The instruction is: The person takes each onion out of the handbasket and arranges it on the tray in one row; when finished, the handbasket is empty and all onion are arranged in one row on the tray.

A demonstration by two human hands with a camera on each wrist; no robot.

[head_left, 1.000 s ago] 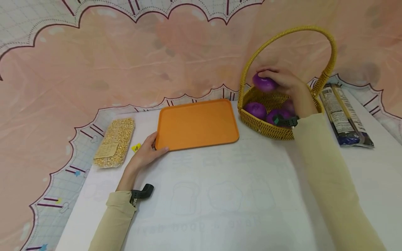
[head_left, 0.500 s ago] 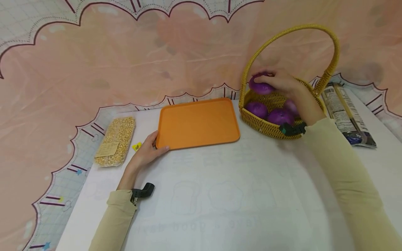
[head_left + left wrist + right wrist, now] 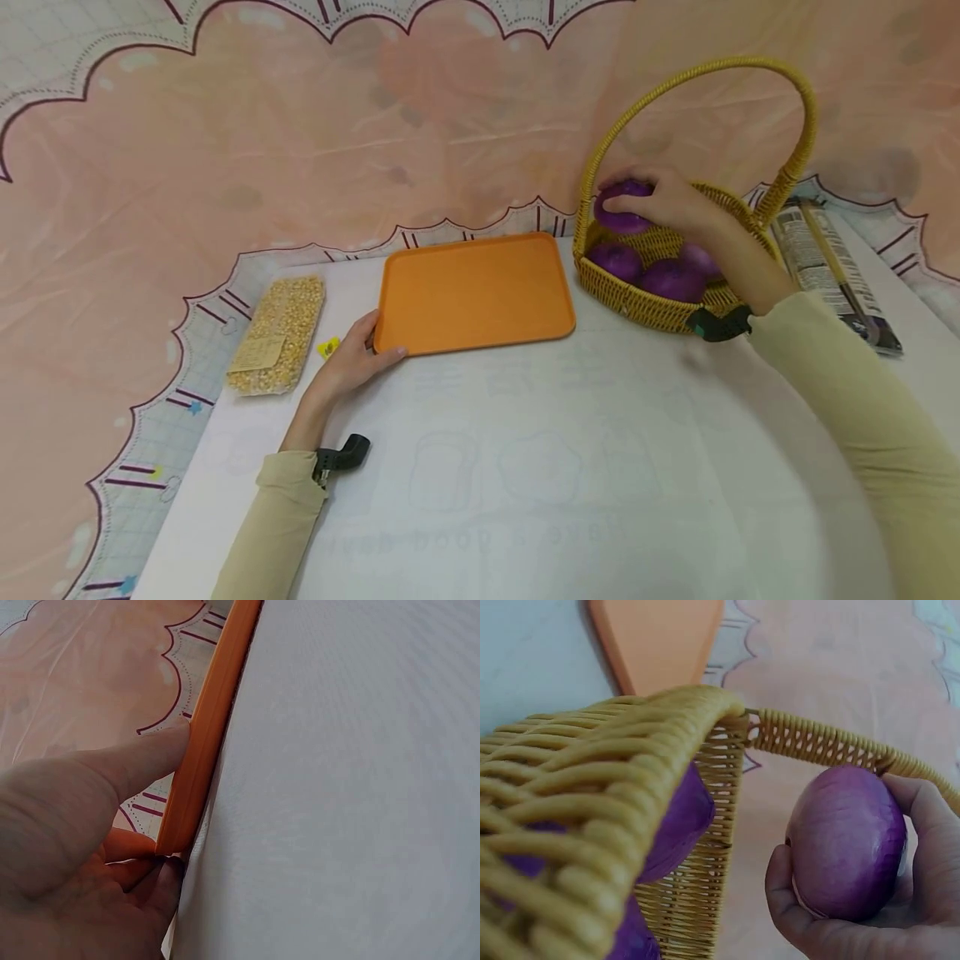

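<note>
In the head view my right hand (image 3: 678, 204) grips a purple onion (image 3: 621, 212) above the left part of the yellow wicker basket (image 3: 633, 307), under its arched handle. The right wrist view shows this held onion (image 3: 847, 844) between thumb and fingers, beside the basket's handle. Several more onions (image 3: 673, 282) lie inside the basket. My left hand (image 3: 356, 358) holds the near left corner of the orange tray (image 3: 476, 292). In the left wrist view the thumb presses on the tray's rim (image 3: 206, 750), and the other fingers curl at the corner.
A bag of corn kernels (image 3: 277, 337) lies left of the tray, with a small yellow piece (image 3: 327, 347) near my left hand. Right of the basket is a dark printed packet (image 3: 832, 267), partly behind my right arm. A patterned cloth (image 3: 450, 125) stands behind the white table (image 3: 510, 467).
The held onion has shifted a little left and down by the basket's handle, while my right wrist and forearm have swung right. My left hand has stayed on the tray corner.
</note>
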